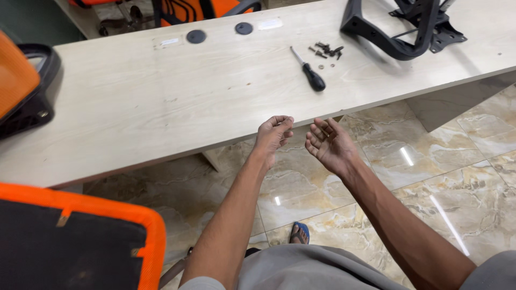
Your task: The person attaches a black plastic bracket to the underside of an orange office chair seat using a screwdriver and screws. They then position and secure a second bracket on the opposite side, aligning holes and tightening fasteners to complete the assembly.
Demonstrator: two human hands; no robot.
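Orange seat sitting loose at lower left, left hand hovering half-curled and empty at the desk edge, right hand open palm-up, empty; screwdriver and screws lying untouched beyond, black frame far right — assembly looking barely started.

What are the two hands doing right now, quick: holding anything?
Left hand: fingers curled loosely, nothing visibly held, by the table edge.
Right hand: open, palm up, empty.
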